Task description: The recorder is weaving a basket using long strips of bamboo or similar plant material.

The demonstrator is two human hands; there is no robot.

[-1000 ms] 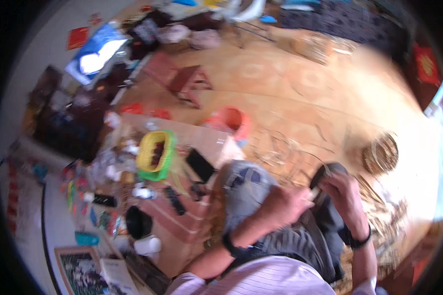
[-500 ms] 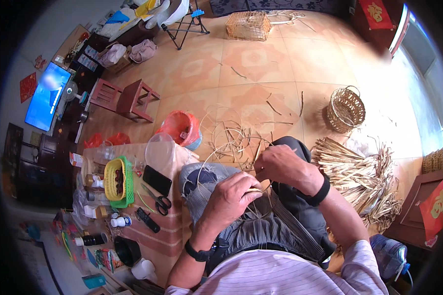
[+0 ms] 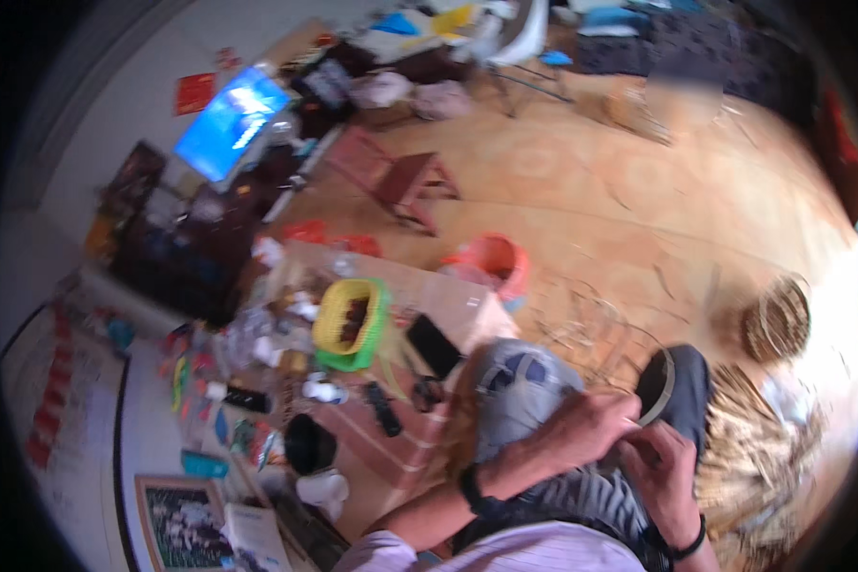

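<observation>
Right hand [image 3: 663, 462] lower, dark pieces [image 3: 356, 319] in yellow basket [image 3: 324, 322]

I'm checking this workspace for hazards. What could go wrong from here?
The thin strip curves up where the left hand and right hand meet; it might spring loose if the grip slips. The phone lies near the table edge by the left knee, so a bump could knock it off. Dry strips heaped beside the right leg might catch a foot.
</observation>
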